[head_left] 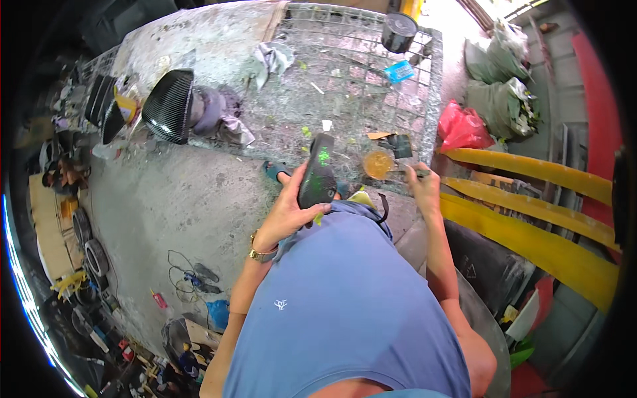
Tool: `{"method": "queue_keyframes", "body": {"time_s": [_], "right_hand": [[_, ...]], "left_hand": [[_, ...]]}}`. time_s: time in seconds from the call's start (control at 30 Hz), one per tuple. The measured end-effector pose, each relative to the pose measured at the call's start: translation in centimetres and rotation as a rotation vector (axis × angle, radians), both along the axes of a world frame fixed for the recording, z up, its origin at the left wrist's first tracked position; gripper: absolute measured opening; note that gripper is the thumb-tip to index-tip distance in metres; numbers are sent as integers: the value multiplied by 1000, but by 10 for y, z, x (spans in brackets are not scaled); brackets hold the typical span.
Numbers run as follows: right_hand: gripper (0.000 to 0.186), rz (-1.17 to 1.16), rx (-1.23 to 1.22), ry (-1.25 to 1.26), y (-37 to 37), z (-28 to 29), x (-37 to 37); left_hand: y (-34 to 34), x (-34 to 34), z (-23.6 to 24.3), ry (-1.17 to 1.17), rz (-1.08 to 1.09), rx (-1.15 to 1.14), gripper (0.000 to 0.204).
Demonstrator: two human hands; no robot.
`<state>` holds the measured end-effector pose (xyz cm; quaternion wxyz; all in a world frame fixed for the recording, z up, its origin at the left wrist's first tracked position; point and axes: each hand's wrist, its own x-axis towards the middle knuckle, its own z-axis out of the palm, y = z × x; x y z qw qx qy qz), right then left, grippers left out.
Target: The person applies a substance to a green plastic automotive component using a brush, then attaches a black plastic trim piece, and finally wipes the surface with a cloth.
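Observation:
My left hand (290, 211) is wrapped round an elongated black part (318, 174) with bright green specks on its surface. It holds the part tilted up in front of my body, at the near edge of the mesh-topped table (312, 99). At the right, my right hand (424, 188) is closed in a pinch on a thin handle whose kind I cannot make out. Just left of those fingers is a round container of amber-coloured stuff (378, 164). A small dark sheet (399, 145) lies beyond the container.
A glossy black carbon-weave shell (168, 106) and crumpled rags (222, 113) lie on the table's left. A dark can (399, 32) and a blue packet (399, 71) are at its far right. Yellow curved strips (531, 222), a red bag (462, 126) and sacks (497, 106) crowd the right side.

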<state>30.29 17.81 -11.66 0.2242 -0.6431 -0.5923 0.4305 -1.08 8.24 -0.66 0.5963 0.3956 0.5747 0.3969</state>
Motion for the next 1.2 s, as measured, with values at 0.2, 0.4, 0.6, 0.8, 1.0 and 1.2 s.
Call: {"method": "queue_keyframes", "body": {"time_s": [0.2, 0.4, 0.6, 0.8, 1.0, 1.2], "right_hand": [[16, -253, -73, 412, -5, 39, 4], [15, -240, -222, 916, -12, 80, -21], [16, -130, -289, 1018, -18, 102, -48], [15, -60, -302, 1008, -17, 103, -54], [15, -41, -288, 980, -16, 104, -56], [18, 6, -270, 913, -16, 108, -57]], "left_hand": [[-1, -3, -10, -115, -10, 45, 86], [4, -3, -4, -185, -48, -21, 87], [1, 2, -10, -167, -27, 1, 91], [-3, 4, -19, -80, -41, 34, 94], [-4, 5, -16, -9, -58, 19, 95], [-3, 6, -16, 3, -44, 43, 94]]}}
